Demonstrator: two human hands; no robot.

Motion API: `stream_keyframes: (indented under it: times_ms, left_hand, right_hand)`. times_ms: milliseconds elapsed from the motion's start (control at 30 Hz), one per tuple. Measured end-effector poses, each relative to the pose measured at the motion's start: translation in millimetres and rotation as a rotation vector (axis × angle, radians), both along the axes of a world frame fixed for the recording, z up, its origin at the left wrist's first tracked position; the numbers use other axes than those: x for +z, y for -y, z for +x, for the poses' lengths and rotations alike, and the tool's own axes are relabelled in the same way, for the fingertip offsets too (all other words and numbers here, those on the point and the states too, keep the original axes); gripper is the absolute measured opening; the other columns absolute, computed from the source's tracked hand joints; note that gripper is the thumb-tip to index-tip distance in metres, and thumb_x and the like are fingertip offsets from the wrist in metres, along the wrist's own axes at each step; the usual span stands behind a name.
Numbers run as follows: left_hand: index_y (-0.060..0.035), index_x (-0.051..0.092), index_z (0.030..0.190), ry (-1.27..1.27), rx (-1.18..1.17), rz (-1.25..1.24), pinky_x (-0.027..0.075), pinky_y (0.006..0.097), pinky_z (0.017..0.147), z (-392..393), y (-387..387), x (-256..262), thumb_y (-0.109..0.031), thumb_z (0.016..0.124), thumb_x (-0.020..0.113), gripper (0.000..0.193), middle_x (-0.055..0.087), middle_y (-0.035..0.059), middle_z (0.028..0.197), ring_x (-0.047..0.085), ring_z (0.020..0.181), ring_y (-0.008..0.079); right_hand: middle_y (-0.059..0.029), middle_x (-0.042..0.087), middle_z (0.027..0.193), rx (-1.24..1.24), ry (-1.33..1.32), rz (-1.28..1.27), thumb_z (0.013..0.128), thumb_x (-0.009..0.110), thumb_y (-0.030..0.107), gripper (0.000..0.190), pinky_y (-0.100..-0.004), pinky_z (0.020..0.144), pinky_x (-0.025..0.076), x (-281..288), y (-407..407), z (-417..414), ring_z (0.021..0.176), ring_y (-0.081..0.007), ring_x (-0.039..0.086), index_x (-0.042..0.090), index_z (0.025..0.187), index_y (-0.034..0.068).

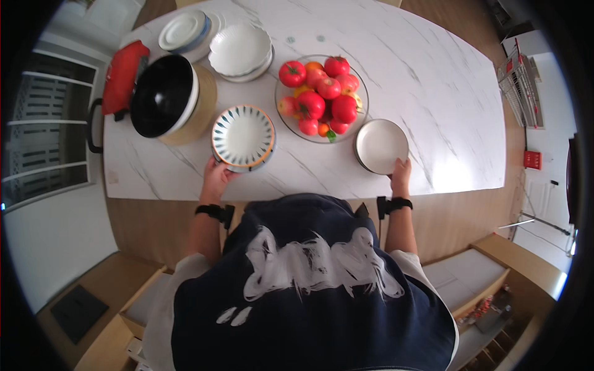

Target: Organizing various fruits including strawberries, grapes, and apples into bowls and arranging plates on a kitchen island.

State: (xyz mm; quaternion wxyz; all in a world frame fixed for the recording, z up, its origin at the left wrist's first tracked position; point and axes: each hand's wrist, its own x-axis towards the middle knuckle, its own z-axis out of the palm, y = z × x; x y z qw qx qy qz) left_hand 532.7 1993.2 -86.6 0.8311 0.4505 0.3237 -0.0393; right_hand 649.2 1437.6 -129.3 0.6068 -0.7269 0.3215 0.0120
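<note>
My left hand (217,178) grips the near left rim of a stack of plates, whose top one is a white plate with an orange rim and dark leaf marks (243,135). On the right, my right hand (401,174) has its thumb over the near rim of a small stack of plain off-white dishes (382,146). Between and beyond the hands, a clear glass bowl (365,106) holds tomatoes (311,105) and other round fruit. Whether either stack is lifted off the marble-patterned table (315,178) cannot be told.
A black-lined pot (162,95) stands at the left, beside a red object with a black handle (125,74). Behind are a scalloped white bowl (240,50) on other dishware and a stack of white and blue dishes (182,30). The table's near edge runs just before my body.
</note>
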Motion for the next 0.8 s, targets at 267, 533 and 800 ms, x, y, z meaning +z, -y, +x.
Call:
stream_keyframes:
  times_ms: [267, 533, 800]
  left_hand:
    - [-0.0034, 0.044, 0.127, -0.056, -0.060, -0.036, 0.062, 0.0434, 0.070, 20.6, 1.4, -17.4, -0.002, 0.088, 0.055, 0.041, 0.064, 0.0175, 0.110, 0.070, 0.088, 0.0299]
    - [-0.0035, 0.041, 0.128, -0.072, -0.087, 0.007, 0.062, 0.0428, 0.073, 19.0, 4.1, -21.9, -0.003, 0.089, 0.051, 0.040, 0.062, 0.0171, 0.114, 0.069, 0.092, 0.0309]
    - [-0.0080, 0.034, 0.134, -0.227, -0.245, 0.160, 0.063, 0.0377, 0.062, 37.4, 4.2, -2.2, -0.006, 0.093, 0.050, 0.044, 0.063, 0.0176, 0.114, 0.072, 0.082, 0.0297]
  right_hand:
    - [-0.0218, 0.062, 0.109, 0.258, 0.085, -0.204, 0.095, 0.051, 0.018, 0.040, -0.0427, 0.069, 0.059, -55.6, 68.5, 2.5, 0.100, -0.0316, 0.064, 0.045, 0.130, -0.001]
    - [-0.0229, 0.064, 0.091, 0.353, -0.206, -0.249, 0.094, 0.050, 0.024, 0.039, -0.0358, 0.036, 0.054, 44.0, 14.1, 12.0, 0.058, -0.0306, 0.068, 0.045, 0.118, -0.006]
    - [-0.0244, 0.062, 0.070, 0.430, -0.277, -0.393, 0.095, 0.049, 0.021, 0.029, -0.0364, 0.035, 0.051, 58.3, -4.2, 18.2, 0.042, -0.0306, 0.061, 0.042, 0.099, -0.007]
